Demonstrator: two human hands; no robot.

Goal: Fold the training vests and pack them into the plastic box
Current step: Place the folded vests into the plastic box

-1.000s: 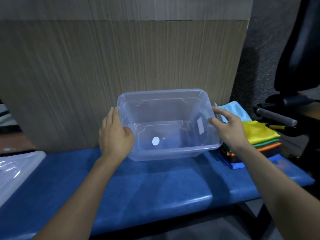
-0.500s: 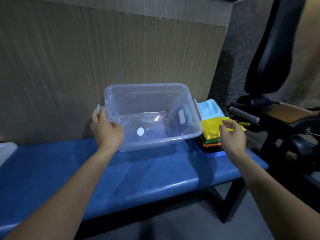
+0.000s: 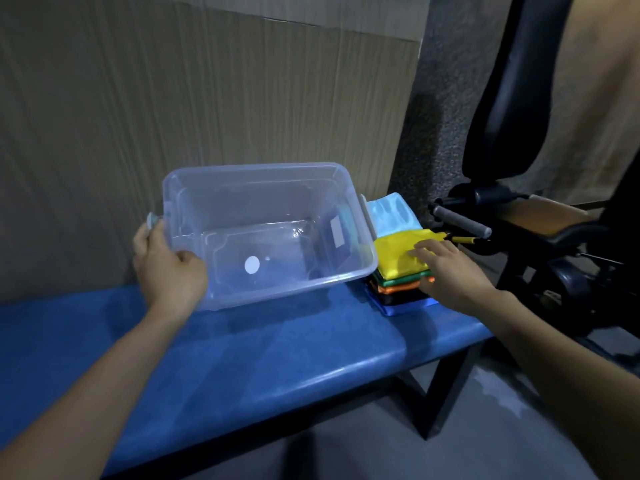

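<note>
A clear plastic box (image 3: 349, 277) stands empty on the blue bench (image 3: 249, 362), tilted toward me. My left hand (image 3: 166, 268) grips its left end, thumb over the rim. To the right of the box lies a stack of folded training vests (image 3: 398, 268): yellow on top, then green, orange, black and blue. A light blue vest (image 3: 393, 214) lies behind the stack. My right hand (image 3: 450, 271) rests on the yellow vest with fingers spread, its thumb down at the stack's front edge.
A brown panel (image 3: 207, 98) stands behind the bench. A black exercise machine with a padded seat (image 3: 540, 216) and a grey-handled bar (image 3: 460, 220) stands close to the bench's right end. Grey floor lies below.
My right hand let go of the box's right end and moved onto the vest stack. My left hand stays on the box. My view swung to the right.
</note>
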